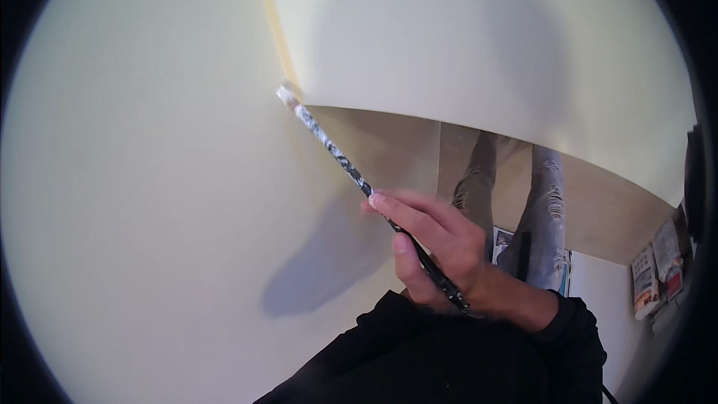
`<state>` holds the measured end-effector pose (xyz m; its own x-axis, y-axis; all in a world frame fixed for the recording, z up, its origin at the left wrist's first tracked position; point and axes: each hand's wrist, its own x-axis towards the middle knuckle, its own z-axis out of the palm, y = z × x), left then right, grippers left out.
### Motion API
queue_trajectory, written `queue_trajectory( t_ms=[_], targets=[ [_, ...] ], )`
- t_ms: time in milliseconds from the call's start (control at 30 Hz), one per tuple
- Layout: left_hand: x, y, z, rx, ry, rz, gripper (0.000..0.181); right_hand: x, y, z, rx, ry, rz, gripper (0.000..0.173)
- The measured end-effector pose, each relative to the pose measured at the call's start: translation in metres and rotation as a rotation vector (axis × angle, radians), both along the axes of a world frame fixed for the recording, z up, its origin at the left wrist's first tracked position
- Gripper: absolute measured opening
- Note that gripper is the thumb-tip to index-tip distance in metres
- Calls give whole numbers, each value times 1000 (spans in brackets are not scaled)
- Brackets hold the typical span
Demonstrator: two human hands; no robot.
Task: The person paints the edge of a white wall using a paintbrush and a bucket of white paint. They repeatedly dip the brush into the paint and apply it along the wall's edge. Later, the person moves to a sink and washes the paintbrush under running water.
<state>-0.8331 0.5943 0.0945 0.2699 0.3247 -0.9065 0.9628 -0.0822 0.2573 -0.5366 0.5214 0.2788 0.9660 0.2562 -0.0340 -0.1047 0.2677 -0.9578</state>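
Observation:
My right hand (437, 235) holds a slim paintbrush (348, 165) by its dark handle, thumb and fingers closed around it. White paint smears cover much of the handle. The pale bristle tip (284, 92) is at the lower end of a yellow tape-like strip (275, 25); whether it touches the surface I cannot tell. That strip runs up the seam between the pale left wall (140, 179) and another white surface (426, 39). My left hand is out of view; a black sleeve (387, 314) reaches behind my right hand.
Below the white surface's curved lower edge (387, 111) are my legs in torn grey jeans (547, 213) and a tan floor (600, 196). Printed packages (645, 280) lie at far right. Printed paper (502, 238) shows beside a leg. A dark object (694, 179) stands at the right rim.

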Motion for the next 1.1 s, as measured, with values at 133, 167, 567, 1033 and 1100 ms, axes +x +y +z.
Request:
queue_trajectory(
  t_ms=[133, 167, 567, 1033, 1100],
  targets=[
    [-9, 6, -10, 54, -128, -143, 28, 5, 6, -6, -66, -102, -30, 47],
    [-13, 6, -11, 61, -164, -152, 28, 4, 10, -9, -67, -111, -23, 48],
    [7, -5, 7, 125, -163, -160, 26, -14, 18, -23, -36, -144, -12, 50],
    [-34, 1, -24, 97, -330, -229, 24, -29, 37, -39, 4, -75, 53, 51],
    [-24, -1, -17, 108, -311, -246, 24, -34, 33, -39, -18, -93, 50, 52]
  ],
)
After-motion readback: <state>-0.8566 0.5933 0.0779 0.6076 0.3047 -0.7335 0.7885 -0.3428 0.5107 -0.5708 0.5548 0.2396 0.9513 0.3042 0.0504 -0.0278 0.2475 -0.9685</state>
